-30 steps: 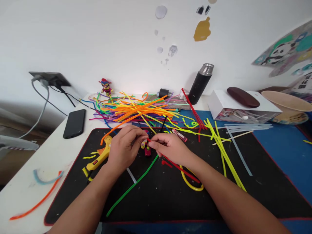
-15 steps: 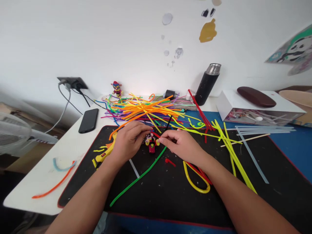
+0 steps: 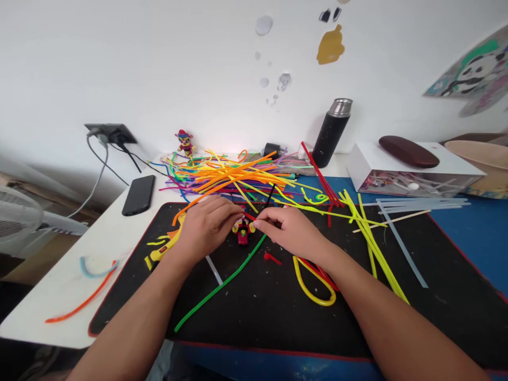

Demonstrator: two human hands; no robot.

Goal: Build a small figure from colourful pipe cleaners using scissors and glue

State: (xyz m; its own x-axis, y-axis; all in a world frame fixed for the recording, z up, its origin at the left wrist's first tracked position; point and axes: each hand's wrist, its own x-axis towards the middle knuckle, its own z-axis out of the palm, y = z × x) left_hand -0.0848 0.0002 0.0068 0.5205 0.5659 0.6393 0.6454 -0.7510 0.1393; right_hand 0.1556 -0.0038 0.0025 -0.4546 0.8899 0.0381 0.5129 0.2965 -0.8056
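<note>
Black mat point(image 3: 257, 312) beneath, stem pile point(image 3: 226, 175) beyond, left hand point(image 3: 206, 225) and right hand point(image 3: 291, 230) seemingly pinch a red stem point(image 3: 248, 216).

White tabletop point(image 3: 35, 309), left of frame: bears a black phone point(image 3: 138, 195) and, lower down, a curved light-blue strip point(image 3: 92, 275) touching an orange-red strip point(image 3: 86, 303). Black mat point(image 3: 278, 323), red-edged, centre and lower frame: a green strip point(image 3: 238, 271) runs diagonally at lower centre; right of it lie a short red piece point(image 3: 272, 259), a yellow loop point(image 3: 323, 303) and, further right, yellow-green strips point(image 3: 377, 250).
</note>
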